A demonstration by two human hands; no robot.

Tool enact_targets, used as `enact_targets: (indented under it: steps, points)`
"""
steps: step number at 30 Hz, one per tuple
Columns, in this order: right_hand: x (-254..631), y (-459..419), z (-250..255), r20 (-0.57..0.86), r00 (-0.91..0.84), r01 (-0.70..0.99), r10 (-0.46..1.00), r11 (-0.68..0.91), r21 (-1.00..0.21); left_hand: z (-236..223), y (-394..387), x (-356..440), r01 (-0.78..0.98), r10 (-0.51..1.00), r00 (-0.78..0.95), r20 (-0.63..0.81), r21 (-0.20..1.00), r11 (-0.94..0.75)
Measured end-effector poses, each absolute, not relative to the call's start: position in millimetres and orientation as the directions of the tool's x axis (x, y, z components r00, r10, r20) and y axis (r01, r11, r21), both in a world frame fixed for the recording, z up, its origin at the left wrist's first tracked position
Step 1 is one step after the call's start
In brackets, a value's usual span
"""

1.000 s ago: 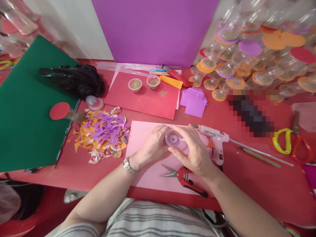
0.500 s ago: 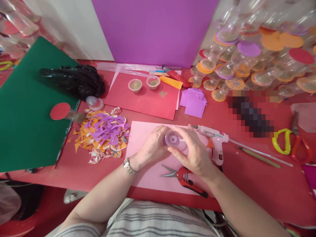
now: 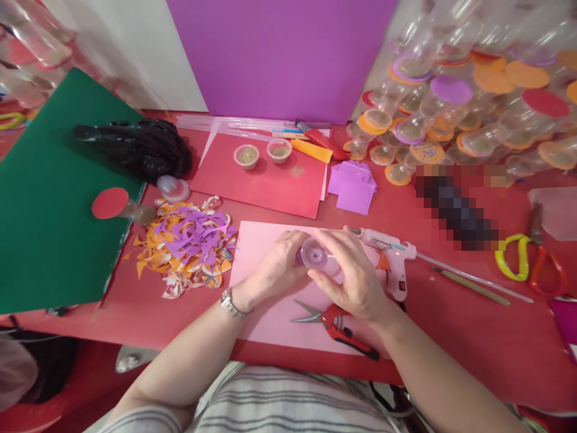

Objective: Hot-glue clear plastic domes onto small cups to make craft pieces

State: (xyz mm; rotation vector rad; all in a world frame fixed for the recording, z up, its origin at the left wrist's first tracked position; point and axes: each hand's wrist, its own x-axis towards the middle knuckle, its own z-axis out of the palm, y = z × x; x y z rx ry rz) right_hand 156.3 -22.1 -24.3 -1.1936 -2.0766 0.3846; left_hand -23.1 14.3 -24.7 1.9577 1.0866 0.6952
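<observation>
Between my hands is a small clear plastic cup (image 3: 314, 255) with a purple tint, seen from above over a pink sheet (image 3: 265, 313). My left hand (image 3: 282, 258) grips its left side, the fingertips hidden behind it. My right hand (image 3: 349, 270) curves round its right side, thumb and fingers against the cup. Just below my right hand lie red-handled snips (image 3: 338, 328) with their blades apart. A white glue gun (image 3: 390, 252) rests to the right of that hand, partly covered by it.
Paper scraps (image 3: 193, 240) lie left, beside a green board (image 3: 54, 210) and a black plastic bag (image 3: 139, 150). Two small cups of sand (image 3: 246, 157) stand on red card (image 3: 270, 192). Purple paper squares (image 3: 354, 187), scissors (image 3: 536, 240) and many joined clear cups (image 3: 415, 129) are to the right.
Both hands keep nearly the same hold on the cup. The view has shifted very slightly; nothing else visibly moved.
</observation>
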Motion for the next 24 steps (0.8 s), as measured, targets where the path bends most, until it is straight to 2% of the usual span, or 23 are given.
enact_targets:
  steps: [12, 24]
  points:
    - [156.6, -20.1, -23.1, 0.459, -0.288, 0.614, 0.840, 0.530, -0.585, -26.4, 12.1, -21.1, 0.427, 0.876, 0.472, 0.096, 0.845, -0.322]
    - [156.5, -20.8, -21.8, 0.441, -0.298, 0.614, 0.846, 0.524, -0.591, -20.4, 13.3, -21.4, 0.441, 0.891, 0.455, -0.013, 0.872, -0.213]
